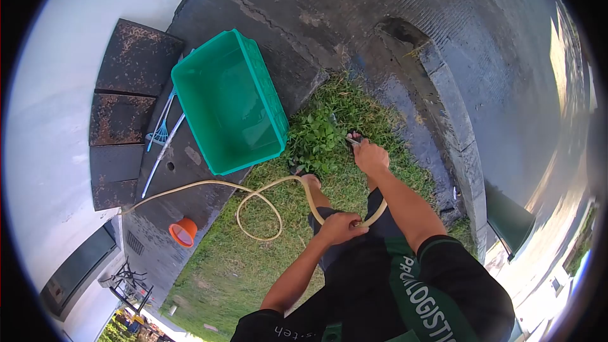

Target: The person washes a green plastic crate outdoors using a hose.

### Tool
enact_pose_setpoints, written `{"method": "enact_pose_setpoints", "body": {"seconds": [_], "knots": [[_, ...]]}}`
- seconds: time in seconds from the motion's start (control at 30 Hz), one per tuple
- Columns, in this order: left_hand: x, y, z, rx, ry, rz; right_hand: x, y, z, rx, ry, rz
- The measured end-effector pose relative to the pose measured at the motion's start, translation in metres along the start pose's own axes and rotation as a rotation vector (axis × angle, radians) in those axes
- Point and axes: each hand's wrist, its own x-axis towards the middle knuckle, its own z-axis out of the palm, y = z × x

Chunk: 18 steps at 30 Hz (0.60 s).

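Observation:
A pale yellow garden hose (258, 191) loops over the grass and rises to my hands. My left hand (342, 227) is closed around it in front of my waist. From there the hose curves up behind my right forearm. My right hand (371, 156) is shut on the hose nozzle (353, 141), whose short grey tip points toward a clump of leafy green plants (316, 132). My feet, in dark sandals, stand on the grass on both sides just below the plants.
A large green plastic tub (234, 111) stands on the concrete at left. Beside it lie a blue rake (161, 132) and a pale pole (162, 157). An orange bucket (183, 232) stands near the lawn. A raised curb (453, 111) runs along the right, past wet concrete.

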Motion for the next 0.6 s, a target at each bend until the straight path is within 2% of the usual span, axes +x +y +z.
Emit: {"method": "enact_pose_setpoints", "body": {"seconds": [0.03, 0.1, 0.13, 0.17, 0.2, 0.23, 0.33, 0.4, 0.5, 0.6], "knots": [[0.018, -0.021, -0.004, -0.034, 0.004, 0.012, 0.002, 0.009, 0.014, 0.000, 0.033, 0.022], [0.049, -0.093, -0.025, -0.086, 0.266, 0.077, 0.010, 0.027, 0.036, -0.041, 0.019, 0.000], [0.065, -0.133, -0.042, 0.053, 0.503, 0.068, 0.008, 0.037, 0.050, -0.052, 0.003, -0.026], [0.077, -0.161, -0.070, 0.206, 0.600, -0.128, 0.004, 0.045, 0.065, -0.068, -0.034, -0.016], [0.086, -0.191, -0.092, 0.350, 0.782, -0.217, 0.004, 0.050, 0.077, -0.044, 0.011, -0.081], [0.098, -0.226, -0.108, 0.482, 0.871, -0.348, 0.008, 0.053, 0.084, -0.016, 0.070, -0.149], [0.125, -0.283, -0.145, 0.512, 0.884, -0.412, 0.013, 0.033, 0.094, 0.039, 0.114, -0.228], [0.139, -0.301, -0.157, 0.342, 0.501, -0.484, 0.018, 0.023, 0.109, 0.037, 0.106, -0.261], [0.147, -0.322, -0.149, 0.450, 0.448, -0.506, 0.027, 0.000, 0.114, 0.080, 0.095, -0.320], [0.134, -0.311, -0.148, 0.445, 0.539, -0.463, 0.041, -0.014, 0.118, 0.109, 0.085, -0.331]]}}
